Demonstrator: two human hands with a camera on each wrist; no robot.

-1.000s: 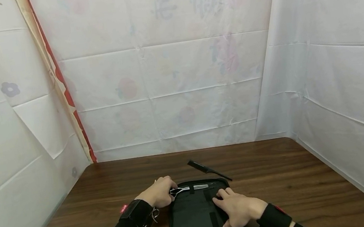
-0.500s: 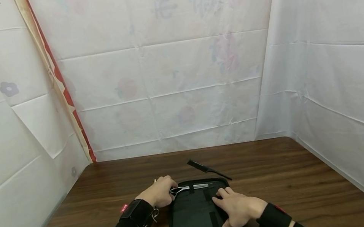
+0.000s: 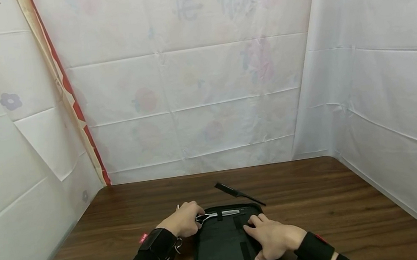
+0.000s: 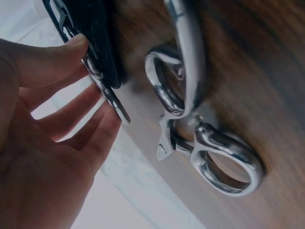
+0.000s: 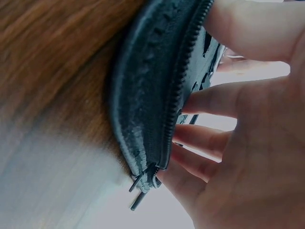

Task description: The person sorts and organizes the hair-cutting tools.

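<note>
The left hand [image 3: 182, 221] has its fingers closed on the scissors [image 3: 219, 214] lying along the far edge of the open black case [image 3: 224, 251] on the surface. The right hand [image 3: 274, 240] presses flat, fingers spread, on the case. Seating them looks under way; sliding them under the strap seems to need care.

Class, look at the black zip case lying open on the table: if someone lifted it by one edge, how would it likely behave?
The black zip case would probably sag: its padded rim looks like soft fabric. It seems light. The scissors strapped inside may weight that side.
</note>
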